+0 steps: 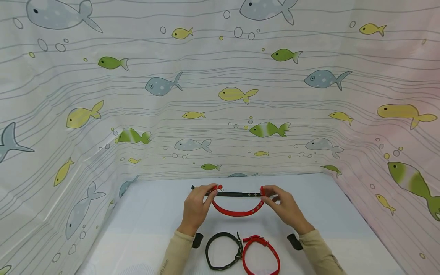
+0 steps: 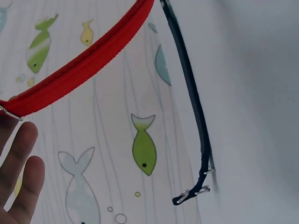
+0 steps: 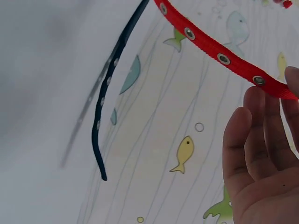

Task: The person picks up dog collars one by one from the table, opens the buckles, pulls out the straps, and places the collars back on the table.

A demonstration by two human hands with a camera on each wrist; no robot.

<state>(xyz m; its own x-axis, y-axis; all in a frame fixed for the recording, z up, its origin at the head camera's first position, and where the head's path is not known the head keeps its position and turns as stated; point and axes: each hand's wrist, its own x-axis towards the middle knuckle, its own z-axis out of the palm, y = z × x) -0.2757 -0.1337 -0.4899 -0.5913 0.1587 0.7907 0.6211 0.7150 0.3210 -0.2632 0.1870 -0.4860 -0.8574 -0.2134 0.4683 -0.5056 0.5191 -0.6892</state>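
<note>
Head view: looped black collar [image 1: 207, 252] and looped red collar [image 1: 243, 256] lying nearest us on white table [image 1: 323, 206]. Beyond, we're suspending red strap [image 1: 237, 213], middle sagging; left hand [image 1: 196, 206] pinching buckle end [image 2: 11, 112], right hand [image 1: 286, 208] pinching eyelet end [image 3: 258, 80]. Unlooped black strap [image 1: 233, 194] lying farther back. We're wanting light tip grip, ends level, band untwisted, eyelets [image 3: 223, 59] unobstructed, sag clearing black strap.

"Where are the collars?"

"The held collar [image 1: 231, 213] hangs between the left grip [image 1: 196, 206] and the right grip [image 1: 284, 205], above the tabletop [image 1: 137, 225]."

"What's behind it?"

"An unfastened collar [image 1: 230, 194], stretched crosswise on the tabletop."

"And in front?"

"Side by side, the left looped collar [image 1: 221, 268] and the right looped collar [image 1: 243, 258]."

"Around those?"

"A backdrop [image 1: 206, 78], behind the tabletop and along its left and right."
</note>
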